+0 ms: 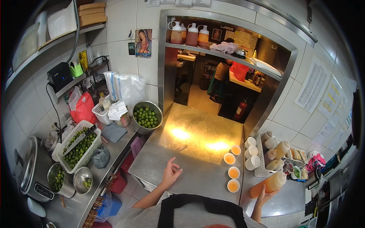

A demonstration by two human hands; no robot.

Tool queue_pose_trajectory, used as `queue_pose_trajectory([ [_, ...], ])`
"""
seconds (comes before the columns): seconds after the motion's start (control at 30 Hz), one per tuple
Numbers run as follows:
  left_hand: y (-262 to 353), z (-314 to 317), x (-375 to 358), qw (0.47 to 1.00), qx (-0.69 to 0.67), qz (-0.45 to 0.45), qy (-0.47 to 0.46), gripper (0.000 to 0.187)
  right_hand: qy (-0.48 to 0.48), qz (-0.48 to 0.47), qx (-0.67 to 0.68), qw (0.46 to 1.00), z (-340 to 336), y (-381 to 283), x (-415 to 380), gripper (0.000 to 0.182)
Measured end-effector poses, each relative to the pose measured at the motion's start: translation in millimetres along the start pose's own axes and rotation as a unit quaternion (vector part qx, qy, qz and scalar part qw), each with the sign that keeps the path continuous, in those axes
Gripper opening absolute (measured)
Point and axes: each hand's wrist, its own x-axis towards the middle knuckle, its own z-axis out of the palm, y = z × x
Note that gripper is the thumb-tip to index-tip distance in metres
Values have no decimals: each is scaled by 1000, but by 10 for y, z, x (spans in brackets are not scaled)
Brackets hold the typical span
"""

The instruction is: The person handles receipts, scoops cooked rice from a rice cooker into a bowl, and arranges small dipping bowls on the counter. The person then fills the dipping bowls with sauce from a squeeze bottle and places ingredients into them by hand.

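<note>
My right hand (pixel 264 198) is wrapped round a large squeeze bottle (pixel 274 182) of orange sauce, held tilted at the right side of the steel counter (pixel 152 159). To its left, several small white cups (pixel 233 173) with orange sauce in them stand in an uneven line. My left hand (pixel 172 174) is over the counter's front part, fingers loosely bent and apart, nothing in it. Just beyond it lies a small metal utensil (pixel 182 148), too small to name. Stacks of white cups (pixel 252 163) stand between the filled cups and a white basket of bottles (pixel 263 167).
On the left counter are a steel bowl of limes (pixel 162 114), a basket of limes (pixel 97 142) with a large knife (pixel 80 140) across it, and a cooker (pixel 32 174). A shelf with sauce jugs (pixel 192 35) crosses the pass-through window. Beyond it, a person (pixel 220 72) is partly visible.
</note>
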Motion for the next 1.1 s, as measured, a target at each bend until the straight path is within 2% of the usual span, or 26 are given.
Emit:
queue_pose_trajectory([
  [0.27, -50, 138, 22, 999, 22, 4, 41, 68, -16, 25, 22, 999, -29, 53, 16, 89],
  [0.6, 36, 453, -30, 999, 30, -7, 41, 68, -56, 33, 75, 995, -111, 92, 84, 95],
  [0.63, 45, 486, -35, 999, 28, -10, 42, 68, -57, 3, 79, 995, -138, 52, 126, 99],
  [0.67, 47, 520, -32, 999, 32, -12, 39, 68, -57, -25, 82, 995, -141, -32, 183, 102],
  [0.73, 36, 611, -86, 1000, 4, -4, 29, 67, -83, -14, 253, 964, -126, -188, 330, 112],
  [0.77, 58, 654, -144, 1000, 9, -22, 5, 67, -85, -34, 215, 972, -126, -89, 401, 118],
  [0.87, 118, 863, -140, 998, -52, -7, -17, 66, -116, -32, 157, 980, -136, -192, 607, 118],
  [0.9, 146, 906, -177, 997, -51, -28, -57, 66, -99, -76, 85, 989, -148, -110, 682, 115],
  [0.97, 300, 1012, -198, 999, -29, -7, -34, 66, -107, -76, 53, 990, -229, -223, 915, 112],
  [1.03, 369, 1072, -258, 998, -35, -25, -49, 67, -119, -13, 175, 977, -294, -347, 1234, 110],
  [1.1, 433, 1123, -320, 998, -38, -35, -45, 67, -108, -9, 185, 977, -384, -541, 1664, 106],
])
